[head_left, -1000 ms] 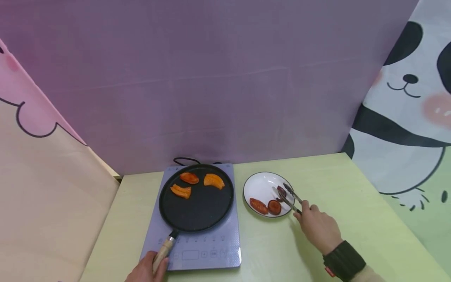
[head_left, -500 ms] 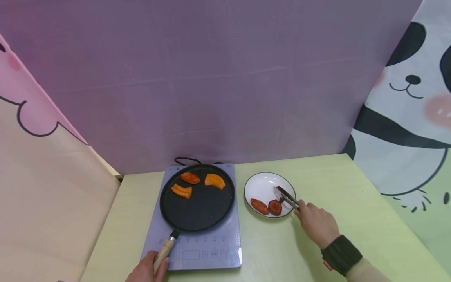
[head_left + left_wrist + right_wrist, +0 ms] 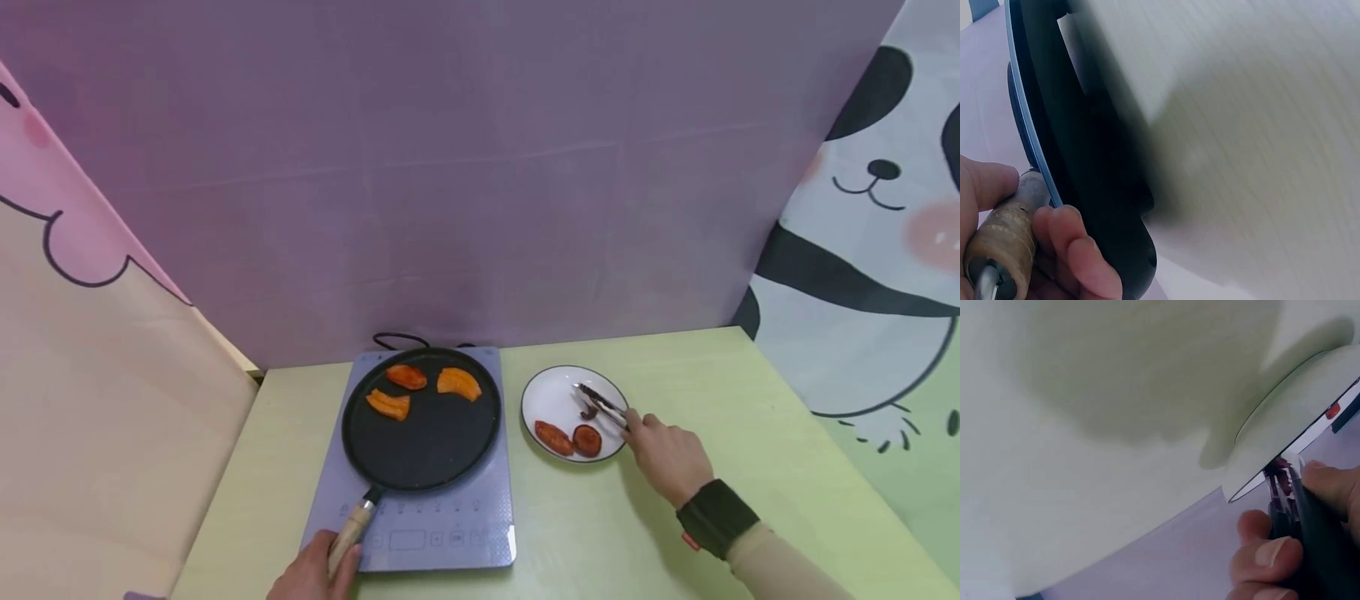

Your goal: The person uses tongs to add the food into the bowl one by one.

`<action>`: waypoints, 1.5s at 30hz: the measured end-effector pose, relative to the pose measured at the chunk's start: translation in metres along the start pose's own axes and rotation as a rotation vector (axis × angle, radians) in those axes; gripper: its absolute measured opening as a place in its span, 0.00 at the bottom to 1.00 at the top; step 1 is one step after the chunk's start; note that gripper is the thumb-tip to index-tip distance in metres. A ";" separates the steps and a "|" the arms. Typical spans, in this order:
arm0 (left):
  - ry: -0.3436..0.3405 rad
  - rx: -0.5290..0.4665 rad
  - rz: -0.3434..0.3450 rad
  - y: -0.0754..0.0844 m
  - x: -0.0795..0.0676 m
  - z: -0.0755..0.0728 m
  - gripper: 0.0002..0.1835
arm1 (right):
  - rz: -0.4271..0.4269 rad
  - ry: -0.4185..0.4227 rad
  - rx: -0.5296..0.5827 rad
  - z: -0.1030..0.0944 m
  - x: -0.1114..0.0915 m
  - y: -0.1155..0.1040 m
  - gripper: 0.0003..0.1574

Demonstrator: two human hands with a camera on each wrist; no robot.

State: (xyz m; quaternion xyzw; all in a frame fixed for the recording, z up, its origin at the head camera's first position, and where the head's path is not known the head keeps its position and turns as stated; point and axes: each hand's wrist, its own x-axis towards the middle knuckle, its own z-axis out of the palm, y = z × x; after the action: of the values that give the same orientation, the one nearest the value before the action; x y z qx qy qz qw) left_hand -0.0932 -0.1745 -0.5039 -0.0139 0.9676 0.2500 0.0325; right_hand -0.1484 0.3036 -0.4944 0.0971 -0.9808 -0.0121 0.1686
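Outside head view: handle loop (image 3: 986,285), perhaps

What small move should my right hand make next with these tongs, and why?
Probably squeeze the tongs gently: your right hand holds them over the plate, with a dark food piece at their tips, but I can't tell whether it's firmly gripped.

Makeshift kitchen, perhaps: hob (image 3: 442,523), drapes (image 3: 480,200)

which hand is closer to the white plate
Right. The right hand is just beside the plate's right edge, holding tongs over it. The left hand is farther off, left of the plate, gripping the pan's wooden handle.
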 end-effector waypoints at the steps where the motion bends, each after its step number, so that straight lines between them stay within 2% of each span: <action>1: 0.001 -0.002 0.001 0.000 0.000 0.000 0.18 | -0.011 0.007 -0.008 0.001 0.001 0.001 0.18; 7: -0.007 -0.006 0.003 0.001 0.000 0.000 0.18 | 0.001 -0.025 -0.001 0.002 0.004 -0.001 0.21; 17: -0.016 0.003 -0.016 -0.002 0.001 0.002 0.18 | 0.151 -0.113 0.061 -0.015 -0.002 -0.012 0.19; 28: -0.008 0.000 -0.018 -0.002 0.000 0.002 0.17 | 0.135 -0.162 0.090 -0.015 0.000 -0.015 0.16; 37: 0.001 0.001 -0.024 -0.003 0.000 0.004 0.17 | 0.061 -0.112 0.045 -0.005 0.008 -0.005 0.15; 45: 0.001 0.012 -0.026 -0.004 0.001 0.003 0.18 | 0.096 -0.123 0.092 -0.003 0.010 -0.005 0.16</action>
State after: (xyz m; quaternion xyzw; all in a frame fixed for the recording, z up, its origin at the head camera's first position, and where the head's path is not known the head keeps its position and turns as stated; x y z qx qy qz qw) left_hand -0.0938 -0.1760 -0.5088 -0.0266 0.9688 0.2438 0.0355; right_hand -0.1552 0.2970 -0.4886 0.0567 -0.9923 0.0352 0.1040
